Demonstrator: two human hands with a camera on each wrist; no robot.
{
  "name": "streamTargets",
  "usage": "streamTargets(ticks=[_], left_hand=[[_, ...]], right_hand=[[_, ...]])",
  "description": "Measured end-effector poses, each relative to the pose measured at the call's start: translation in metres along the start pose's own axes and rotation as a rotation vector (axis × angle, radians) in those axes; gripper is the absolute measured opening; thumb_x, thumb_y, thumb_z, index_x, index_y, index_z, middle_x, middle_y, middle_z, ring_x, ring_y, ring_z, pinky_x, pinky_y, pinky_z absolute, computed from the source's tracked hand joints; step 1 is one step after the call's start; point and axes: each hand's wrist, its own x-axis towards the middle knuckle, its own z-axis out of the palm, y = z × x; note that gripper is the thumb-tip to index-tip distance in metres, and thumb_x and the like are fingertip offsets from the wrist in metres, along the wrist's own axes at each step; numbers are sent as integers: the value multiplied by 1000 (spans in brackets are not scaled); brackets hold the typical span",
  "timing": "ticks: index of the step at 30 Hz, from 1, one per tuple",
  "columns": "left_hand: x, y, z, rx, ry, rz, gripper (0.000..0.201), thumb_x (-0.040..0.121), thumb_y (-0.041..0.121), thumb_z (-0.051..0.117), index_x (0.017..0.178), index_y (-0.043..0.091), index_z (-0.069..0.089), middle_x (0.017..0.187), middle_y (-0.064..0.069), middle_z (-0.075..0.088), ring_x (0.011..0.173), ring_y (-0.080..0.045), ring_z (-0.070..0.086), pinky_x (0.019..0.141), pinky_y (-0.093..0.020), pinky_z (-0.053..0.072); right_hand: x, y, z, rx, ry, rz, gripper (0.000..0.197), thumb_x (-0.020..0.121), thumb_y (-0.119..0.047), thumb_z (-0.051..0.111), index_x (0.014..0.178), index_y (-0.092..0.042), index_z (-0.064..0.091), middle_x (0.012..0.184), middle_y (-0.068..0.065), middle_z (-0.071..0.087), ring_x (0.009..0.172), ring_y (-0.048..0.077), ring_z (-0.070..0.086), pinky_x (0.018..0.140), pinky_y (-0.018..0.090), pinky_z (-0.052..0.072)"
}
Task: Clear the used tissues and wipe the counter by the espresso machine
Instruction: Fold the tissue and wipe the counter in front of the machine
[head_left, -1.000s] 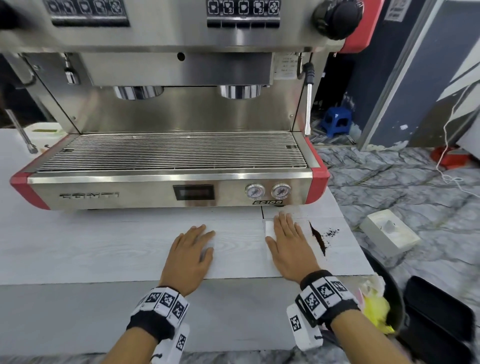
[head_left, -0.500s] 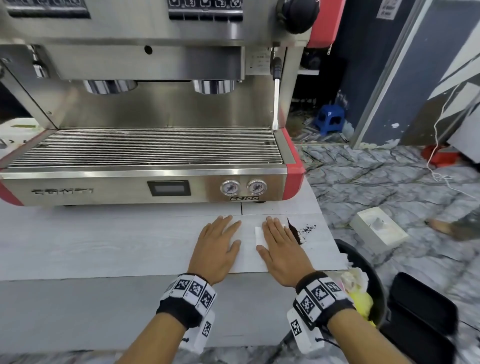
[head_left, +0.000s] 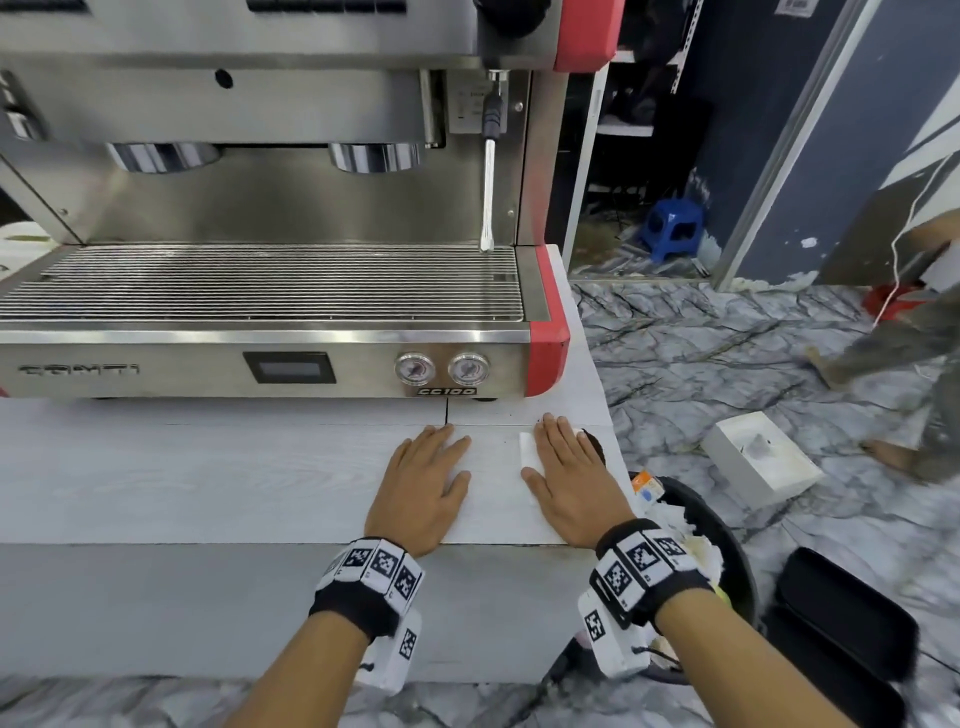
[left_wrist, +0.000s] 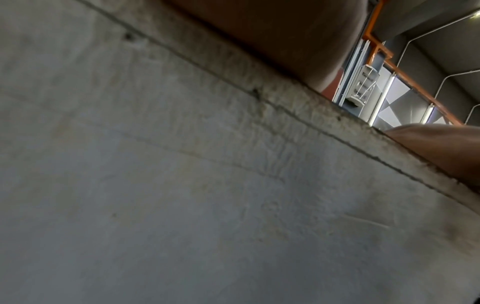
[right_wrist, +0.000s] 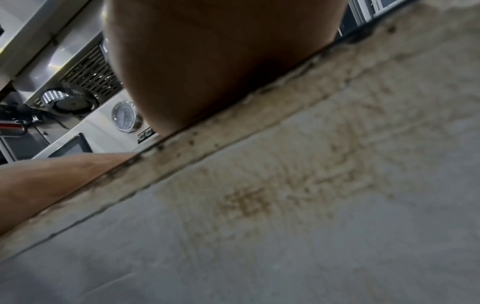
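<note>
My right hand (head_left: 569, 467) lies flat with straight fingers on a white tissue (head_left: 529, 451), pressing it onto the pale counter (head_left: 208, 467) close to the counter's right edge. A dark ridge of coffee grounds (head_left: 597, 446) shows just past its little finger. My left hand (head_left: 426, 478) rests flat on the bare counter a little to the left, holding nothing. The espresso machine (head_left: 260, 312) stands right behind both hands. Both wrist views show mostly the counter's front edge with the heel of each palm above it.
A black bin (head_left: 722, 545) holding crumpled tissues and yellow scraps stands on the floor below the counter's right end. A white tissue box (head_left: 758, 462) lies on the marble floor, a black case (head_left: 841, 618) beside the bin. A person's leg and foot (head_left: 898, 447) are at far right.
Both hands have slid right along the counter. The right hand has pushed the tissue against the coffee grounds, which are now mostly under its edge. A person's leg has come into view.
</note>
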Motion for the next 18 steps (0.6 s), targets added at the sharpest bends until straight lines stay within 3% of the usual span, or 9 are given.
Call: streamTargets(ticks=[6,10,15,18], left_hand=[[-1,2,-2,-37,14,-9,54,91,45,28,143,29,35,155,7,24,145,-10,14,120,-31,6],[0,3,-2,-48,18,-4,49,94,41,34,142,29,35,156,6,24,145,-11,14,120,-32,6],[1,1,-2,-52,26,3,47,96,37,37,142,27,37,155,5,25,145,-12,15,120,-35,9],[1,0,-1,-64,41,12,47,95,37,38,141,26,38,155,4,27,144,-13,16,120,-37,10]], right_hand=[[0,28,-7,-12,-9,65,87,80,-57,-7,150,-7,5,160,9,0,148,22,-3,117,32,-6],[2,47,-14,46,-31,183,67,99,-44,15,150,-3,3,160,12,-3,148,23,-5,118,34,-4],[5,67,-16,188,10,368,62,101,-34,27,149,0,7,159,17,2,148,28,-1,120,42,2],[1,63,-23,255,64,365,61,101,-32,28,148,1,8,159,19,1,147,29,-2,120,40,2]])
